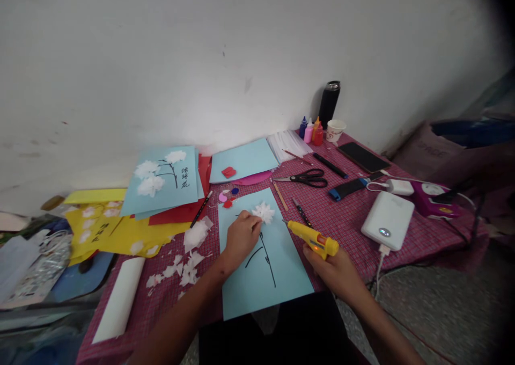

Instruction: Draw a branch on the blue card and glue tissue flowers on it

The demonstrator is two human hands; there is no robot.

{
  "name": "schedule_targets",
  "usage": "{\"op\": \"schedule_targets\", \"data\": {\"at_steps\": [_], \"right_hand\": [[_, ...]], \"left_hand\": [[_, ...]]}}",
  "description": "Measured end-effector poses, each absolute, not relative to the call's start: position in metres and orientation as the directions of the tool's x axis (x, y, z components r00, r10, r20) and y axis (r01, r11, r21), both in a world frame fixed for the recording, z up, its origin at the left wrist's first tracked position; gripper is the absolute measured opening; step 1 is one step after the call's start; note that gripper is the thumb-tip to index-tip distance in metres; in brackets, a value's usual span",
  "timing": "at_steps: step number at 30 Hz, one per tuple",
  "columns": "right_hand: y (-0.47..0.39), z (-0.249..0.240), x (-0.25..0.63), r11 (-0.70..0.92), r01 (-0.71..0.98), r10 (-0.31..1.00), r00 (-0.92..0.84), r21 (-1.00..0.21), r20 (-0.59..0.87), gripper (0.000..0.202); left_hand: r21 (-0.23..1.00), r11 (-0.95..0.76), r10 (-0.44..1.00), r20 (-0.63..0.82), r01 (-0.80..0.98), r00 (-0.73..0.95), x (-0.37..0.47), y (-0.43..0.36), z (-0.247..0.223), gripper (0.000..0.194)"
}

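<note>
A light blue sheet (pixel 257 284) with a dark painted branch lies before me at the table's front edge. Near its top sits a white paper flower (pixel 263 212). My left hand (pixel 242 235) is over the sheet, its fingers pinched at the flower's lower left edge; whatever lies between the fingertips is too small to make out. My right hand (pixel 332 265) is wrapped round the handle of a yellow glue gun (pixel 314 237), its nozzle pointing left, just right of the sheet. White paper pieces (pixel 191 268) are scattered to the left of the sheet.
A finished flower card (pixel 164 180) lies at the back left. Scissors (pixel 308 177), a craft knife (pixel 301 212), a phone (pixel 363 157) and a white power bank (pixel 388 220) with cables are on the right. Paint bottles (pixel 309 131), a paper cup (pixel 335 131) and a black flask (pixel 329 103) stand by the wall.
</note>
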State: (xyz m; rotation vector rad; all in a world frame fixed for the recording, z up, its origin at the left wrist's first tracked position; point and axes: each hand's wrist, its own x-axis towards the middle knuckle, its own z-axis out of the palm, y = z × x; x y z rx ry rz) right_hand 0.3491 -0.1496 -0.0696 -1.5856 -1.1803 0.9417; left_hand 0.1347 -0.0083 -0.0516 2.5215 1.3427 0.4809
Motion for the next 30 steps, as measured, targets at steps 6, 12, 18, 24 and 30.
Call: {"op": "schedule_targets", "data": {"at_steps": [6,12,18,24,30], "right_hand": [[-0.149,-0.066,0.348,-0.124,0.233,0.966,0.250,-0.965,-0.064,0.024],[-0.148,-0.063,0.348,-0.124,0.221,0.967,0.246,-0.967,-0.068,0.023],[-0.146,-0.064,0.352,-0.219,0.098,0.951,0.244,-0.971,-0.190,0.024],[-0.155,-0.056,0.364,-0.209,-0.052,0.957,0.196,-0.977,-0.215,0.033],[-0.165,-0.052,0.383,-0.269,-0.067,0.933,0.231,-0.961,-0.277,0.045]], "left_hand": [[0.421,-0.567,0.815,0.168,0.707,0.554,0.123,-0.011,-0.048,0.033],[0.418,-0.510,0.855,0.151,0.751,0.497,0.114,-0.014,-0.041,0.025],[0.358,-0.541,0.836,0.134,0.761,0.532,0.121,-0.010,-0.040,0.010],[0.308,-0.570,0.818,0.118,0.762,0.563,0.125,-0.008,-0.042,0.015],[0.315,-0.570,0.816,0.112,0.759,0.567,0.125,-0.006,-0.045,0.015]]}}
